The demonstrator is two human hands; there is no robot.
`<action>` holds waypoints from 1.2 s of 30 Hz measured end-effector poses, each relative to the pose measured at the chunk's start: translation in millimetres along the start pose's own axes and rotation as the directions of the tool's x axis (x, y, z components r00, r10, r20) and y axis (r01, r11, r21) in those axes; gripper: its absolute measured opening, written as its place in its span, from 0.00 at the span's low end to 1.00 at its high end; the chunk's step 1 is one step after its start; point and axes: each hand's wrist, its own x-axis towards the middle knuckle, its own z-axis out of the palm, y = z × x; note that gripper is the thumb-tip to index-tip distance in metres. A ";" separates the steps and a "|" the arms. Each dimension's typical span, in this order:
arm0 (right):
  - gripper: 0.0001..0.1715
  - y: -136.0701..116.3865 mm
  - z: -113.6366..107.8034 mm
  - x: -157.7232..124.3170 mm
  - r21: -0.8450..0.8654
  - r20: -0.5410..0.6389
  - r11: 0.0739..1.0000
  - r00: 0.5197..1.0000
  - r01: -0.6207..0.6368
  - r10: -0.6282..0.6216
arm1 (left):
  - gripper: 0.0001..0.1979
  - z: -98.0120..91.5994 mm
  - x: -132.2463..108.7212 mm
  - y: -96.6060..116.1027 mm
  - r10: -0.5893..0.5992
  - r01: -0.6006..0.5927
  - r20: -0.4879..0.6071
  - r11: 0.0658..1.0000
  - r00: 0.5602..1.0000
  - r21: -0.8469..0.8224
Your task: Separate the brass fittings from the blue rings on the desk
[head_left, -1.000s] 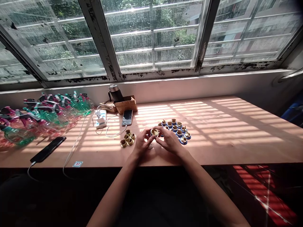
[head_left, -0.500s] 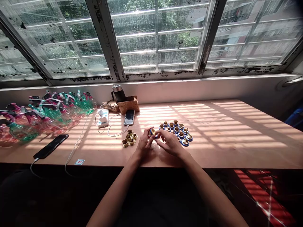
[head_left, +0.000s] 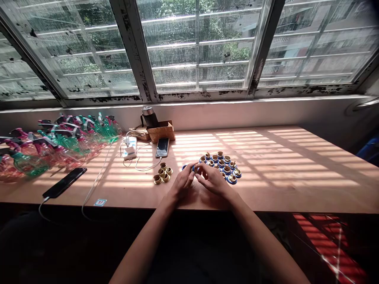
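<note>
Both my hands meet over a wooden table [head_left: 266, 189]. My left hand [head_left: 184, 183] and my right hand [head_left: 212, 180] pinch a small blue ring [head_left: 188, 167] between their fingers, and its middle is hidden. A thin coiled spring [head_left: 193, 184] lies just below my fingertips. To the right of my right hand sits a cluster of blue-rimmed brass fittings [head_left: 220, 165]. Several plain brass fittings [head_left: 161, 175] stand left of my left hand.
Two phones [head_left: 162, 147] lie on the table with white cables and a charger [head_left: 129, 153]. A cardboard box [head_left: 161, 131] and a dark flask [head_left: 149, 117] stand by the window wall. A heap of plastic spray bottles [head_left: 59, 144] fills the left side.
The brass face of the held piece has turned out of sight, leaving mainly its blue rim showing. My fingers have closed further around it. The view has tilted slightly.
</note>
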 end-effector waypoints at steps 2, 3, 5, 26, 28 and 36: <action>0.08 1.1 0.6 -0.4 -0.001 -0.005 1.000 1.000 -0.005 0.005 | 0.23 0.9 0.7 -2.5 0.013 -0.013 -0.003 1.000 1.000 0.028; 0.08 1.7 0.8 -0.6 -0.004 -0.006 1.000 1.000 -0.005 0.005 | 0.22 1.4 0.9 -4.3 0.019 -0.019 -0.004 0.999 1.000 0.041; 0.08 3.1 1.5 -0.9 -0.008 -0.004 1.000 1.000 0.005 -0.005 | 0.21 2.1 0.8 -8.3 0.031 -0.030 -0.003 0.998 1.000 0.058; 0.07 7.1 3.4 -1.4 0.075 0.063 0.997 0.997 0.031 -0.035 | 0.17 1.0 -0.6 -11.7 0.033 -0.034 0.011 0.994 0.999 0.099; 0.08 8.3 2.8 -1.0 0.040 0.063 0.998 0.997 0.045 -0.047 | 0.17 1.2 -0.4 -10.1 0.030 -0.030 0.002 0.995 1.000 0.099; 0.09 7.2 0.1 -0.2 -0.025 0.056 0.996 0.995 0.081 -0.080 | 0.22 2.7 1.9 -12.9 0.113 -0.112 -0.020 0.992 0.993 0.054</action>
